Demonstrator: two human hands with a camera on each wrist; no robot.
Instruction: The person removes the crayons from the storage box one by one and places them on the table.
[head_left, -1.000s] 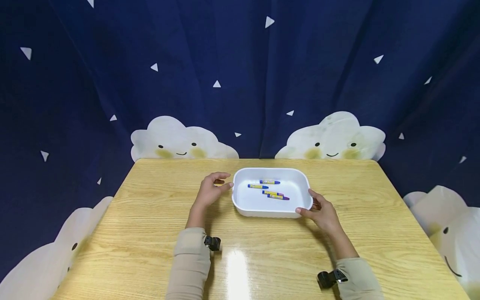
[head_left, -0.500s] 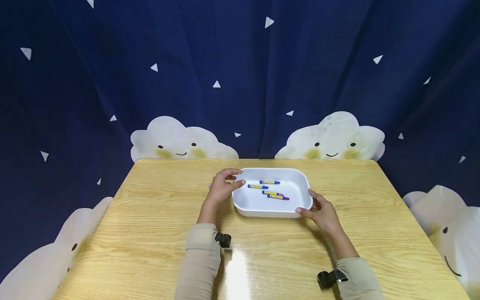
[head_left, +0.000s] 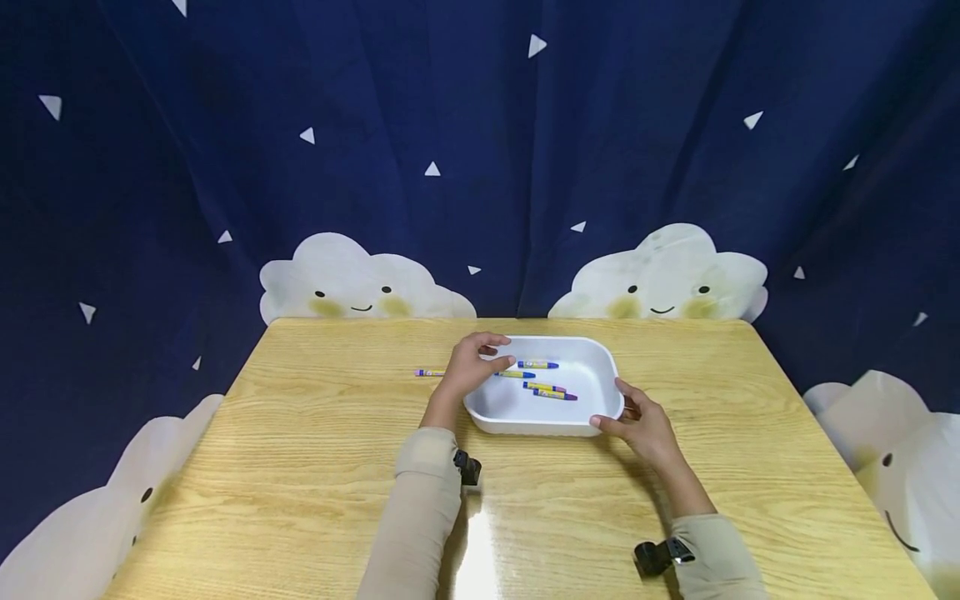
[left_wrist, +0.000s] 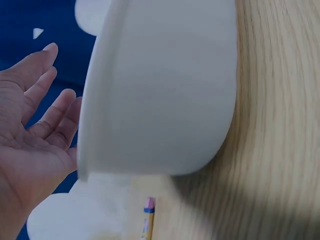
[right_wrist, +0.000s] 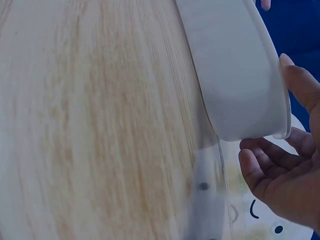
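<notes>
A white plastic tub (head_left: 498, 408) with rounded corners stands on the wooden table. Several crayons (head_left: 555, 394) in yellow wrappers with blue bands lie on its floor. My left hand (head_left: 468, 367) hovers over the tub's left end, thumb and fingers apart. In the left wrist view its relaxed fingers (left_wrist: 52, 117) are above the rim with nothing between them. My right hand (head_left: 648, 429) grips the tub's right front corner, thumb at the front rim and fingers along the right side. A pink-tipped crayon (head_left: 429, 372) lies on the table left of the tub, partly behind the left hand.
The wooden table (head_left: 300, 467) reaches back to a dark blue curtain (head_left: 480, 208) with white triangles. White cloud cutouts (head_left: 352, 279) with smiling faces stand along the table's back and sides. A bright reflection shines near the front middle.
My left hand has moved right, from beside the tub to over its left end. The crayon on the table has come into view behind it. The right hand and tub stay put.
</notes>
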